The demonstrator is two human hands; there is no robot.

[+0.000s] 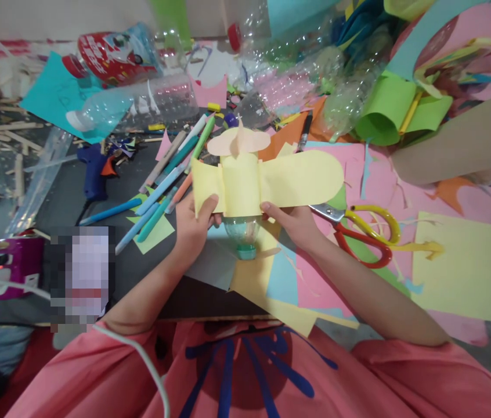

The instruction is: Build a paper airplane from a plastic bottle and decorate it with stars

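Note:
A model plane [241, 183] made of yellow paper around a clear plastic bottle lies between my hands. Its green bottle cap [246, 251] points toward my body, and a pale paper tail [239, 142] sits at the far end. My left hand [197, 223] pinches the left wing, which curls upward, with the thumb on top. My right hand [291, 223] grips the plane where the body meets the flat right wing [304, 177]; its other fingers are hidden beneath. Scissors [365, 232] with yellow and red handles lie just right of my right hand.
Several markers [171, 168] and a blue glue gun [94, 171] lie to the left. Plastic bottles [141, 101] and a green paper roll [387, 110] stand farther back. Coloured paper sheets [467, 267] spread across the right. A purple power socket [14, 267] with cables is at lower left.

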